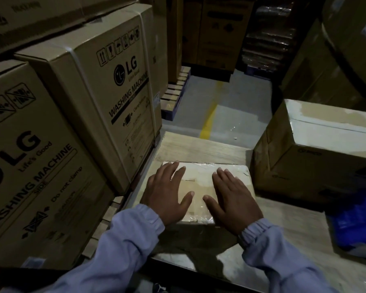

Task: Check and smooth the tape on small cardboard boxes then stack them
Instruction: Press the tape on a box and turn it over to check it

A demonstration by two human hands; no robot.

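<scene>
Both the left hand (167, 193) and right hand (230, 197) press flat, fingers (224, 176) spread apart, on the small taped box (199, 180); bare counter (199, 146) lies beyond its far edge.

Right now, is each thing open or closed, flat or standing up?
Small cardboard box: closed, taped over the top, lying flat on the table.
Left hand: open, fingers straight, pressing flat on the box top.
Right hand: open, pressing flat on the box top.
Larger cardboard box: closed, taped, standing to the right.
LG washing machine boxes: closed, strapped, stacked.
Blue plastic bag: crumpled, lying on the table.
</scene>
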